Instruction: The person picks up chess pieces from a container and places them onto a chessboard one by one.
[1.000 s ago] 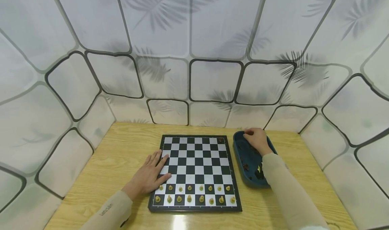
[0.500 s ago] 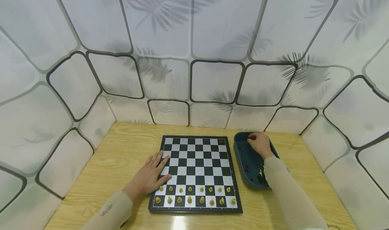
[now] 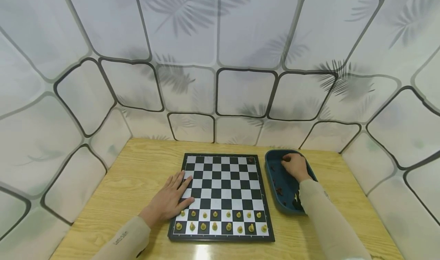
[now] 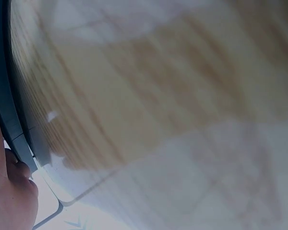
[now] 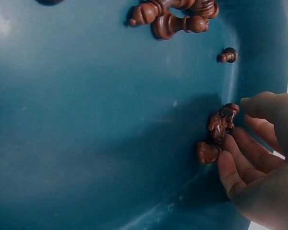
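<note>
My left hand (image 3: 168,199) rests with spread fingers on the left edge of the black-and-white chessboard (image 3: 215,183). Yellow chess pieces (image 3: 214,226) stand in two rows along the board's near side. A lone dark brown chess piece (image 3: 251,159) stands at the far right corner. Inside the blue tray (image 3: 271,155), my right hand (image 3: 295,166) reaches down with bent fingers. In the right wrist view, its fingertips touch a small cluster of brown chess pieces, one apparently a knight (image 5: 217,127). A gap shows between thumb and fingers; no firm grip is visible.
More brown chess pieces (image 5: 175,21) lie on their sides in the tray, with a small pawn (image 5: 228,55) near its wall. The wooden table (image 3: 137,164) ends against patterned fabric walls (image 3: 192,88) at the back and sides.
My right hand has shifted slightly towards me and to the right within the tray. My left hand stays on the board's edge.
</note>
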`<state>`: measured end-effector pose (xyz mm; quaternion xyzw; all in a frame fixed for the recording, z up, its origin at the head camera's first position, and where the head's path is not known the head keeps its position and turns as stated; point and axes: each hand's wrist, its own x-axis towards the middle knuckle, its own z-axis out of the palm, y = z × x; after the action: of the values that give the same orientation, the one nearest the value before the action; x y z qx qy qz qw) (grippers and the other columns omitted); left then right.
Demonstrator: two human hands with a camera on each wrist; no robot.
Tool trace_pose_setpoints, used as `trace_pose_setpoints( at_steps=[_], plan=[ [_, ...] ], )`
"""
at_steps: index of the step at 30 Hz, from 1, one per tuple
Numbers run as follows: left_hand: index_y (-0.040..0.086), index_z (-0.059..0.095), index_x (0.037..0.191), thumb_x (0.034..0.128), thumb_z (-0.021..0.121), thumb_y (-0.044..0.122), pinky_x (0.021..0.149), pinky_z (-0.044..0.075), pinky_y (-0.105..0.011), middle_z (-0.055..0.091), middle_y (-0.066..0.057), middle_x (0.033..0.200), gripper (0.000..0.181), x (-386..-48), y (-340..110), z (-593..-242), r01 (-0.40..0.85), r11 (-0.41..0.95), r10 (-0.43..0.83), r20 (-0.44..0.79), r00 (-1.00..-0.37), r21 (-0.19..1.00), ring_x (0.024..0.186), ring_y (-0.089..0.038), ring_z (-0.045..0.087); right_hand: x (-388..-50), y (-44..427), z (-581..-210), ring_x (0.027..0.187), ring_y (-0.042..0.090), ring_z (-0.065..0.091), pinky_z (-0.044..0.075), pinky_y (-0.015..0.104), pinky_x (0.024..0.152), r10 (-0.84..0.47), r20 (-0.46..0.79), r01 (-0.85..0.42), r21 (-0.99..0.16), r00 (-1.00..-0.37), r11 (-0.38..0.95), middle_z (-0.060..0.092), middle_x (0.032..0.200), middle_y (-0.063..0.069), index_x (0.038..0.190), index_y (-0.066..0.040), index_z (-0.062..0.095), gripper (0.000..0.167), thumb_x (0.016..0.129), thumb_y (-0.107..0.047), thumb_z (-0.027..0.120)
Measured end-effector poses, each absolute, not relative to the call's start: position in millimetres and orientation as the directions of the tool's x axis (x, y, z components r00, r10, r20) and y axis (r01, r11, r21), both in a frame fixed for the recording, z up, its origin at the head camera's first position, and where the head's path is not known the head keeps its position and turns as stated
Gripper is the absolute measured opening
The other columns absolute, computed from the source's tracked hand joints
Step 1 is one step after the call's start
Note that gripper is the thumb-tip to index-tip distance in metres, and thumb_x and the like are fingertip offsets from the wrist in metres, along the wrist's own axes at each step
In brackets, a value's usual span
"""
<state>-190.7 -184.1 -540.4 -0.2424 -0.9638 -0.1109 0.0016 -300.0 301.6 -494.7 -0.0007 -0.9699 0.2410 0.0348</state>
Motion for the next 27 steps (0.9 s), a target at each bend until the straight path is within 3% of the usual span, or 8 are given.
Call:
trace_pose_setpoints(
  at_steps=[27],
  plan=[
    [0.010,0.028,0.168,0.1067,0.043,0.063,0.133,0.018,-0.058,0.017,-0.025,0.174,0.082,-191.0,-183.7,-539.2,0.455,0.863,0.460,0.030,-0.887,0.218,0.162,-0.043,0.021,-302.5,298.6,-508.5,0.105,0.045,0.071,0.060,0.058,0.088,0.009,0.025,-0.004,-0.479,-1.000,0.878,0.073,0.120,0.029,0.122,0.008,0.072,0.029,0.100,-0.010,0.068]
  ],
)
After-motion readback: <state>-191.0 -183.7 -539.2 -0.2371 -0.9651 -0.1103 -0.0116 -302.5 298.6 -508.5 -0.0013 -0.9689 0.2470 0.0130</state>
